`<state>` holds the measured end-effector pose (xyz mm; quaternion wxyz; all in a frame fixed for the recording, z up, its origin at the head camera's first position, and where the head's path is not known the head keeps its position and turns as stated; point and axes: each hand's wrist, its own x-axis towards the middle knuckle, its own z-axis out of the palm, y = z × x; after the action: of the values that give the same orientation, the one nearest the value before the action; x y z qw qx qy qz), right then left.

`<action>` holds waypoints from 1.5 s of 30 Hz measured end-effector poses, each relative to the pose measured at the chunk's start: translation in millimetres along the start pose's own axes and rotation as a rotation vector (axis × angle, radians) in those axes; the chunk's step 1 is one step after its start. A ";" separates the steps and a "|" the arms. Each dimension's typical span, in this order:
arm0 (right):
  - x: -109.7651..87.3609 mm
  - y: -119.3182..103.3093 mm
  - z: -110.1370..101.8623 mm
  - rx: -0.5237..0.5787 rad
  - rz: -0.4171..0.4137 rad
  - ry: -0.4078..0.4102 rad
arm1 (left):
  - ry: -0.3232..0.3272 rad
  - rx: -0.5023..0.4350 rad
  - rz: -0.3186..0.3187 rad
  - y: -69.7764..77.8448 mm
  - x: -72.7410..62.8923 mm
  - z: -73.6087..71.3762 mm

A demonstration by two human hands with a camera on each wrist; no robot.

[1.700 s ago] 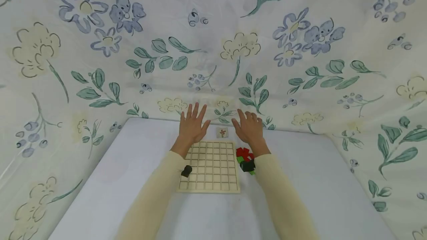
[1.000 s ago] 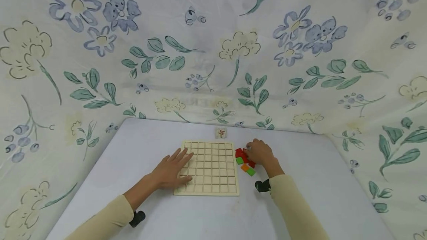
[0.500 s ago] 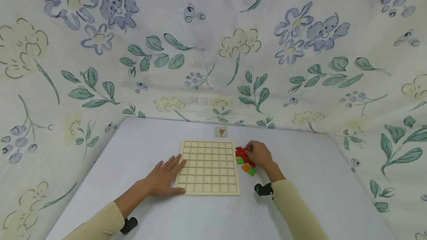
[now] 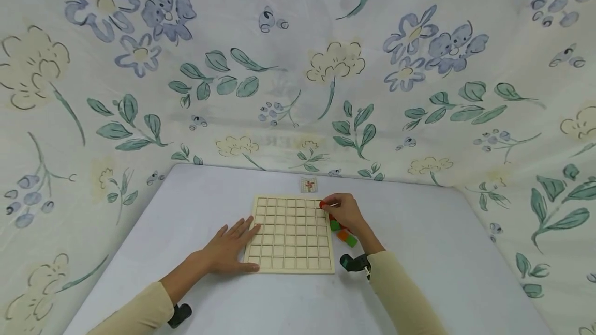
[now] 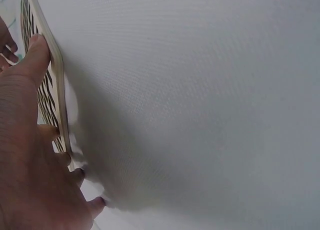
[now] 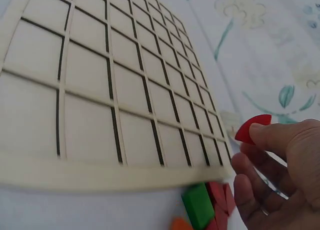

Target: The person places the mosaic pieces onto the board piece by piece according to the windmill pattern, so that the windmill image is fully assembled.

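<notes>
A pale wooden grid board [image 4: 292,234] with square cells lies flat on the white table. My left hand [image 4: 228,247] rests on its left edge, fingers spread, thumb on the near left corner. Over the board's far right corner, my right hand [image 4: 345,211] pinches a red quarter-circle piece [image 6: 253,127] between thumb and fingers. In the right wrist view the piece is held above the board's edge. Below that hand, several red pieces [image 6: 220,202] lie beside a green piece [image 6: 198,205], partly hidden in the head view. An orange piece [image 4: 343,235] is nearby.
A small card [image 4: 309,185] with a red pinwheel-like pattern lies behind the board. Floral cloth [image 4: 298,92] rises at the table's back and sides. Bare white table [image 4: 419,252] extends right of the pieces.
Both hands came back from beyond the board; the left settled on its left edge. The right hand reached the pile, took up the red quarter-circle piece and moved left to the board's corner.
</notes>
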<state>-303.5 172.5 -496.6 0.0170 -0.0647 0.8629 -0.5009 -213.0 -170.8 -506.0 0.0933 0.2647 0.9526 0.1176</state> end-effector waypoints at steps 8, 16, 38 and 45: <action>5.3 -6.8 34.3 -0.037 -0.127 -0.027 | 0.007 0.009 -0.007 -1.9 1.4 3.3; 7.1 -17.8 64.2 -0.112 -0.183 0.002 | 0.010 0.002 -0.008 -1.0 2.5 3.9; 3.6 -23.3 79.4 -0.704 -0.359 -0.049 | 0.017 -0.012 -0.011 0.1 -2.0 3.4; 5.6 -22.5 76.8 -0.710 -0.424 -0.053 | 0.017 -0.010 0.002 -0.9 0.9 4.5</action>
<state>-299.7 94.5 -515.1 -0.0878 -0.2558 0.9489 -0.1624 -213.1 -170.3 -510.6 0.0864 0.2643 0.9524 0.1250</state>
